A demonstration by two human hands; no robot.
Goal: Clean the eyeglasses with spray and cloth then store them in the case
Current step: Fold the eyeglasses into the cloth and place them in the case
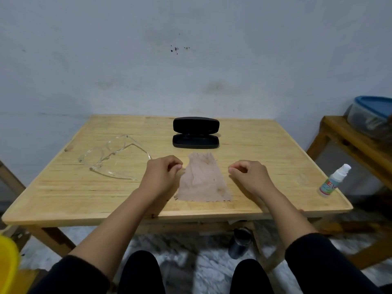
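Note:
Clear plastic eyeglasses (112, 158) lie unfolded on the left part of the wooden table (63, 187). A black case (195, 133) stands open at the back middle, its lid upright. A beige cloth (203, 179) lies flat in front of the case. At the right front edge a small white spray bottle (334, 181) stands upright. My left hand (161, 172) rests at the cloth's left edge, fingers curled, holding nothing. My right hand (248, 175) hovers at the cloth's right edge, fingers curled as well and holding nothing.
A second wooden table (347, 136) at the right carries a plastic container with a blue lid (373, 115). A dark cup (240, 242) stands on the floor under the table. A yellow object (8, 264) sits at the lower left. A pale wall is behind.

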